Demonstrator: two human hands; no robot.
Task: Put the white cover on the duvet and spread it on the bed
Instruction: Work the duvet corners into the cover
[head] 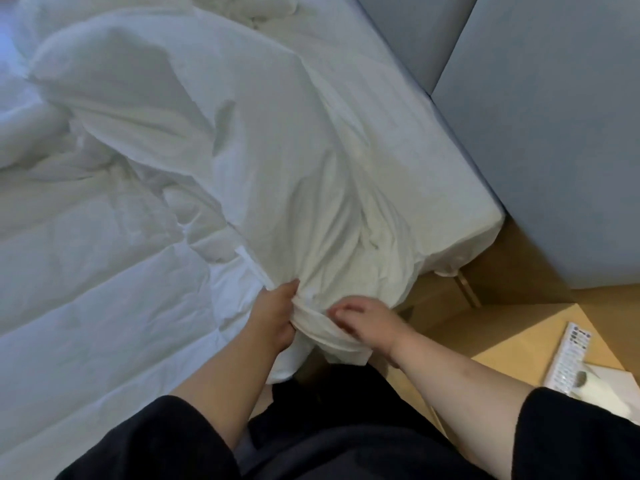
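My left hand (277, 315) grips the white cover (277, 161) at the bed (460, 161) edge; right hand (369, 323) pinches its bunched corner, wood floor (519, 271) alongside.

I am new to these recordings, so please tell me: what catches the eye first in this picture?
First, the two bare hands low in the middle: the left hand grips a bunched corner of the white cover, and the right hand rests on it. Behind them the cover lies crumpled across the bed, with the quilted duvet flat at left.
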